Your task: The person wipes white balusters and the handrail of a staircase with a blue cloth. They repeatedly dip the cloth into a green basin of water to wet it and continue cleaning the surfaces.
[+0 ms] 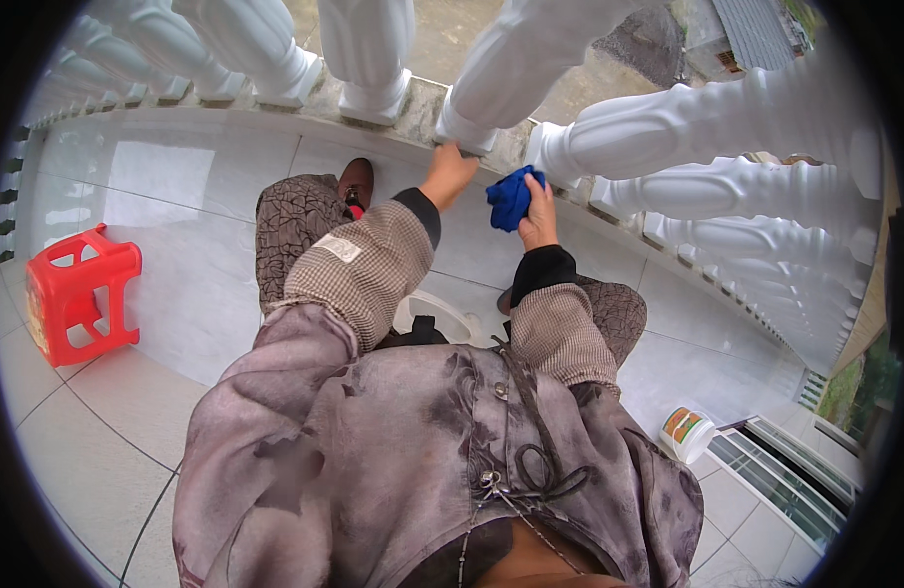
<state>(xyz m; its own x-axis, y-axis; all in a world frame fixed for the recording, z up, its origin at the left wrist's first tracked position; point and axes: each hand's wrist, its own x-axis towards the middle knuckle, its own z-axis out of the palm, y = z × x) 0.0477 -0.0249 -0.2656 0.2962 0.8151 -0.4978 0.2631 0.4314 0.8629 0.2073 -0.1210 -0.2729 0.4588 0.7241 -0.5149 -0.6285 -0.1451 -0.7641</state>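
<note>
My right hand (541, 214) grips a bunched blue cloth (507, 201) just inside the foot of a white baluster (628, 140). My left hand (449, 176) reaches to the square base of the neighbouring white baluster (496, 73), with its fingertips at the lower edge. Those fingers are curled and partly hidden, so I cannot tell if anything is between them. Under the balusters runs a stained concrete ledge (422, 121). Both forearms wear checked sleeve covers with dark cuffs.
To the left a red plastic stool (84, 294) lies tipped over on pale floor tiles (194, 176). At the lower right stand a white bucket (688, 434) with a coloured label and a sliding-window frame (782, 470). A white plastic rim (452, 312) shows between my knees.
</note>
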